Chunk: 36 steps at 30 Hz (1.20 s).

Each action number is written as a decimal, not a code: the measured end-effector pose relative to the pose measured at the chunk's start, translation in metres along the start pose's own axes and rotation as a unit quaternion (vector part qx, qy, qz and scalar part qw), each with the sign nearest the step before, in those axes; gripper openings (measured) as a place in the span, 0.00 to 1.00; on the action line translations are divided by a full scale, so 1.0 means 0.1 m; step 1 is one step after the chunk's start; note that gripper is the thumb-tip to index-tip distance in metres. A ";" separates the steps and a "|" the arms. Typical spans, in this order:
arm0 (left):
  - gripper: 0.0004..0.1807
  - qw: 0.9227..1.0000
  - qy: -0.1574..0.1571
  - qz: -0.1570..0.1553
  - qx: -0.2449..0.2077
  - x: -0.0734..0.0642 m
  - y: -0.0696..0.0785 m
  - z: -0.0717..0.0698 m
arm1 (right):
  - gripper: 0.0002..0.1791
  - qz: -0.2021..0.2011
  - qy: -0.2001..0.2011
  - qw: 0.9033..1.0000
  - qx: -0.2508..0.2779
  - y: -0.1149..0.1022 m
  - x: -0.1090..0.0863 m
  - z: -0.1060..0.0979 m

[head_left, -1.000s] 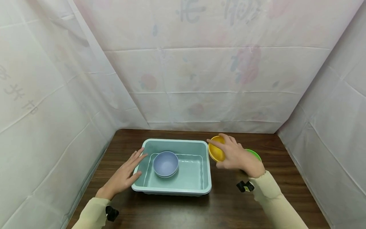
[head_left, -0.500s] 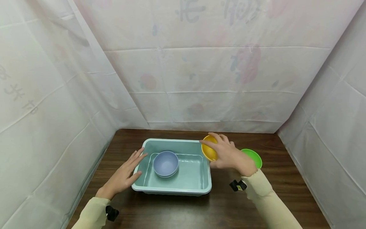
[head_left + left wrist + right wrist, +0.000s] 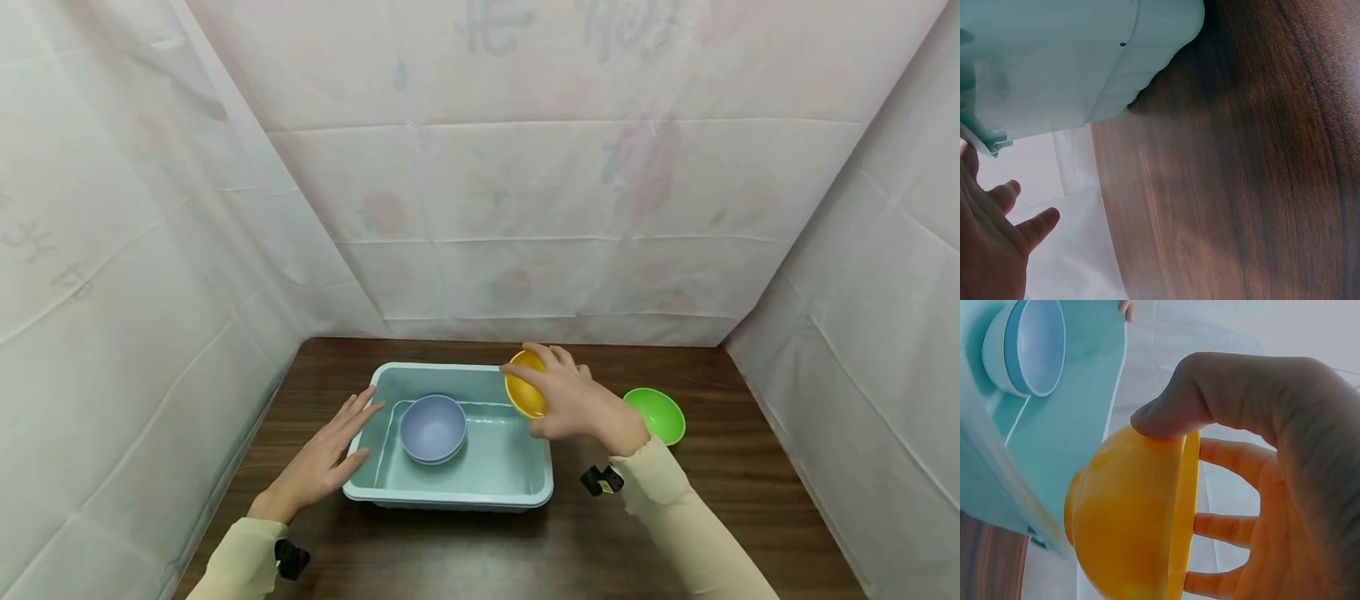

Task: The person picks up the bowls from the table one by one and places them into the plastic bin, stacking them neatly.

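A yellow bowl [image 3: 1129, 512], tilted on its side, is gripped by my right hand [image 3: 577, 398], with the thumb on its outer wall and the fingers at the rim. It hangs over the right end of a pale teal plastic basin [image 3: 495, 498]. Inside the basin, left of its middle, sits a blue bowl [image 3: 433, 427]; the right wrist view shows it nested in a whiter bowl [image 3: 996, 356]. My left hand [image 3: 318, 458] rests at the basin's left rim with its fingers spread and straight.
A green bowl [image 3: 656, 415] stands on the dark wooden table [image 3: 480, 554], right of the basin and near my right forearm. White patterned sheets [image 3: 525, 208] hang behind the table and on both sides.
My right hand has carried the yellow bowl leftward, from beside the basin to over its right end. More of the green bowl now shows. The left hand stays at the rim.
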<state>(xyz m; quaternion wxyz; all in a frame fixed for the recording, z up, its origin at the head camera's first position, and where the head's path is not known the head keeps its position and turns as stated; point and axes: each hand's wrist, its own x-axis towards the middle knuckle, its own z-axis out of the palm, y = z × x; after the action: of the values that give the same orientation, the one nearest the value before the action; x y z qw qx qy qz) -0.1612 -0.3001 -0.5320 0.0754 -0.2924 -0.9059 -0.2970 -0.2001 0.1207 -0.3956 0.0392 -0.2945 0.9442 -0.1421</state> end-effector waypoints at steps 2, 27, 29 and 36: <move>0.40 1.000 0.000 0.003 -0.001 0.00 0.00 0.00 | 0.46 -0.001 -0.005 1.000 0.002 -0.04 0.02 0.00; 0.37 1.000 -0.008 -0.005 0.003 0.01 -0.02 -0.02 | 0.46 -0.051 -0.028 0.997 -0.046 -0.31 0.30 0.11; 0.37 1.000 -0.010 -0.008 0.005 0.01 -0.01 -0.03 | 0.46 -0.052 -0.029 0.997 -0.045 -0.32 0.31 0.12; 0.38 1.000 -0.005 -0.001 0.006 0.01 0.00 -0.03 | 0.47 -0.061 -0.026 0.997 -0.043 -0.34 0.35 0.16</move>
<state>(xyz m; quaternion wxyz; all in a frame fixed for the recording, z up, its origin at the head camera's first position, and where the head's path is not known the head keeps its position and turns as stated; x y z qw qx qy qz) -0.1620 -0.3009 -0.5291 0.0721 -0.2928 -0.9082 -0.2903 -0.2078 0.0700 -0.4011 0.0425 -0.3570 0.9282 -0.0957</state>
